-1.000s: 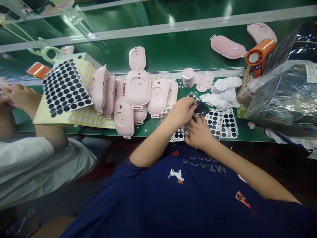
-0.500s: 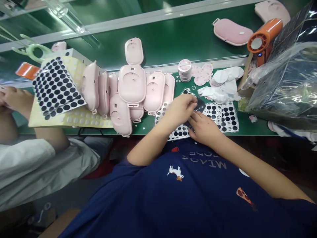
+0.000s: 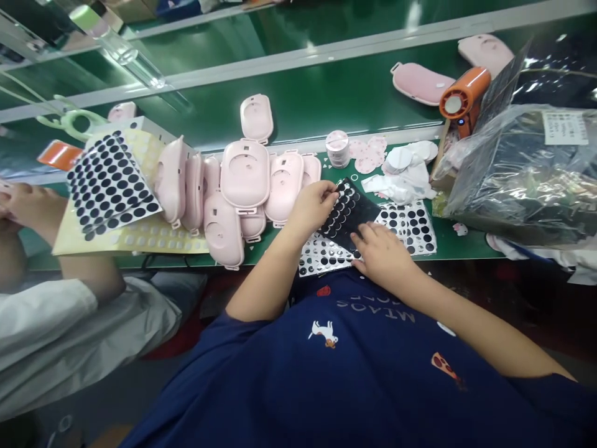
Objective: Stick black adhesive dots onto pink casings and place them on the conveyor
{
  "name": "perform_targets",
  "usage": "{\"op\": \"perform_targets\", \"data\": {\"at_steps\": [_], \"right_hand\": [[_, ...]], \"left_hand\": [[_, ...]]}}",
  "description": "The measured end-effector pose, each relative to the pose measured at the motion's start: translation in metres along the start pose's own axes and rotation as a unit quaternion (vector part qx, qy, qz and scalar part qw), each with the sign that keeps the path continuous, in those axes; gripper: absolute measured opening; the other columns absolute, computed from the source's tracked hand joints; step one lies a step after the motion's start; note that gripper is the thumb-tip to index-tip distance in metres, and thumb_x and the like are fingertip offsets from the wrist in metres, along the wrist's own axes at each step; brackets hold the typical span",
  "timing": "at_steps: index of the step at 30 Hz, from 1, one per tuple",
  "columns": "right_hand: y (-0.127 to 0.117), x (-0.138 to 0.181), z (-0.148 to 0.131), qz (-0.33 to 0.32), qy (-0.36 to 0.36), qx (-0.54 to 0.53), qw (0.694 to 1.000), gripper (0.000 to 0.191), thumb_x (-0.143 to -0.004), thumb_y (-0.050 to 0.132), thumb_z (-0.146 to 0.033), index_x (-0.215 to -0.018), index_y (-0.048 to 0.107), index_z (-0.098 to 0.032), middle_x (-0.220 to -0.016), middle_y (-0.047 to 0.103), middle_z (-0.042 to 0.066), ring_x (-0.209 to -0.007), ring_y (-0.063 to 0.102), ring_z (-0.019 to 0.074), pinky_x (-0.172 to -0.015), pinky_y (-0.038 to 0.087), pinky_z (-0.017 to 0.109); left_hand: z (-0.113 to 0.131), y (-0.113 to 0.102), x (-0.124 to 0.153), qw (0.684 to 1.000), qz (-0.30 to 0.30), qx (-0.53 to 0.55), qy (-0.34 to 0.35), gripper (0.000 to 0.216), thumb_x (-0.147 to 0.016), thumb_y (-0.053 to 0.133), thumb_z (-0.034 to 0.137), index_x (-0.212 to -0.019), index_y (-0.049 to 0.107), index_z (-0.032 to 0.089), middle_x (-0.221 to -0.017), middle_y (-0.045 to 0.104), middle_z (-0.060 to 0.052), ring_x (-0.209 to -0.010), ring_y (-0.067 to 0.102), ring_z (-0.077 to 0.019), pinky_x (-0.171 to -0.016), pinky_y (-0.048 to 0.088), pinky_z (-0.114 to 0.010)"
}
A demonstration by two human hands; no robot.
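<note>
Mid-frame, left hand (image 3: pixel 311 206) pinches the black sheet (image 3: pixel 357 216); right hand (image 3: pixel 385 251), loosely spread on it, should keep it flat

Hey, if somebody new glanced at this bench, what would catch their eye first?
Probably the pale pink cases clustered left of centre, then the bright orange fan at the right, beside a plastic-wrapped bundle. Near the middle, the left hand pinches a black sheet over dotted white sheets; the right hand touches the black sheet.
</note>
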State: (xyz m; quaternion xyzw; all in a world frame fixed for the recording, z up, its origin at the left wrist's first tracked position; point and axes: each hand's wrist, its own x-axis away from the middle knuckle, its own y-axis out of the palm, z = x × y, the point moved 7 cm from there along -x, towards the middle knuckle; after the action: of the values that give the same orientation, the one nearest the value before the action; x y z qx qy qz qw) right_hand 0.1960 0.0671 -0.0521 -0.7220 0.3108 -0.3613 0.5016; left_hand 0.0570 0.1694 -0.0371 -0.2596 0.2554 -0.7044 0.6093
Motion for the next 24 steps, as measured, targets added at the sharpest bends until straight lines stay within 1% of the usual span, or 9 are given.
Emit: {"op": "perform_targets", "data": {"at_steps": [2,4,7,9,13,16,19,22,24], "right_hand": [[-0.001,-0.001,-0.003,-0.026,-0.005,0.01,1.0,0.058,-0.093,0.062,-0.031,-0.144,0.056,-0.006,-0.145,0.056,0.022,-0.136,0.049,0.0369,-0.117,0.037,0.049],[-0.004,-0.002,-0.004,-0.044,-0.008,0.01,0.999,0.055,-0.095,0.059,-0.034,-0.142,0.058,-0.006,-0.139,0.06,0.022,-0.129,0.056,0.0357,-0.112,0.043,0.047],[-0.01,-0.001,-0.005,-0.046,-0.004,0.003,0.999,0.045,-0.097,0.053,-0.034,-0.131,0.065,-0.007,-0.126,0.067,0.021,-0.112,0.065,0.0325,-0.098,0.051,0.044],[-0.012,0.001,-0.007,-0.036,-0.021,0.006,0.999,0.039,-0.095,0.052,-0.028,-0.124,0.068,-0.006,-0.121,0.07,0.021,-0.106,0.067,0.0311,-0.09,0.053,0.043],[-0.009,0.003,-0.007,-0.018,-0.058,0.031,0.998,0.035,-0.092,0.053,-0.026,-0.116,0.07,-0.005,-0.114,0.073,0.02,-0.105,0.068,0.0314,-0.088,0.053,0.042],[-0.008,0.008,-0.003,0.02,-0.057,0.039,0.997,0.044,-0.093,0.055,-0.033,-0.125,0.065,-0.004,-0.122,0.072,0.021,-0.108,0.068,0.0305,-0.09,0.053,0.041],[-0.004,0.012,0.003,0.039,-0.045,0.008,0.998,0.048,-0.09,0.061,-0.034,-0.13,0.064,-0.008,-0.137,0.066,0.02,-0.116,0.066,0.0301,-0.099,0.051,0.041],[-0.005,0.01,0.016,0.049,-0.026,-0.122,0.991,0.038,-0.083,0.068,-0.027,-0.117,0.072,-0.01,-0.139,0.065,0.018,-0.122,0.064,0.0305,-0.108,0.045,0.042],[-0.009,0.008,0.029,0.063,0.005,-0.241,0.969,0.028,-0.083,0.069,-0.027,-0.106,0.076,-0.014,-0.13,0.071,0.015,-0.118,0.066,0.0279,-0.106,0.045,0.038]], "left_hand": [[0.0,0.0,0.001,1.0,-0.006,0.0,-0.007,0.009,-0.088,0.055,0.021,-0.09,0.063,0.017,-0.076,0.063,0.0,-0.07,0.058,-0.0146,-0.07,0.046,-0.028],[0.009,0.002,0.006,1.0,-0.02,-0.005,0.0,0.013,-0.088,0.054,0.026,-0.091,0.063,0.018,-0.077,0.065,-0.001,-0.073,0.061,-0.0168,-0.072,0.048,-0.029],[0.041,0.013,0.023,0.996,-0.053,-0.025,0.071,0.021,-0.087,0.051,0.035,-0.091,0.066,0.02,-0.087,0.071,-0.006,-0.086,0.066,-0.0225,-0.082,0.052,-0.034],[0.062,0.025,0.038,0.987,-0.086,-0.039,0.128,0.024,-0.085,0.048,0.037,-0.087,0.067,0.022,-0.091,0.073,-0.008,-0.091,0.068,-0.0254,-0.087,0.054,-0.037],[0.077,0.045,0.049,0.976,-0.134,-0.053,0.164,0.029,-0.084,0.044,0.04,-0.085,0.07,0.025,-0.087,0.075,-0.008,-0.087,0.07,-0.0279,-0.083,0.057,-0.041],[0.077,0.045,0.045,0.98,-0.12,-0.049,0.152,0.03,-0.082,0.047,0.043,-0.087,0.07,0.024,-0.092,0.077,-0.009,-0.089,0.071,-0.0292,-0.084,0.057,-0.043],[0.065,0.038,0.039,0.989,-0.112,-0.019,0.1,0.035,-0.078,0.053,0.051,-0.09,0.07,0.022,-0.089,0.076,-0.008,-0.084,0.071,-0.0286,-0.081,0.057,-0.043],[0.044,0.031,0.035,0.991,-0.12,0.05,0.036,0.048,-0.077,0.059,0.06,-0.099,0.07,0.019,-0.086,0.073,-0.007,-0.078,0.069,-0.0252,-0.074,0.057,-0.039],[0.031,0.029,0.035,0.986,-0.126,0.111,-0.001,0.056,-0.079,0.058,0.065,-0.108,0.07,0.018,-0.088,0.071,-0.006,-0.076,0.066,-0.0224,-0.067,0.055,-0.035]]}}
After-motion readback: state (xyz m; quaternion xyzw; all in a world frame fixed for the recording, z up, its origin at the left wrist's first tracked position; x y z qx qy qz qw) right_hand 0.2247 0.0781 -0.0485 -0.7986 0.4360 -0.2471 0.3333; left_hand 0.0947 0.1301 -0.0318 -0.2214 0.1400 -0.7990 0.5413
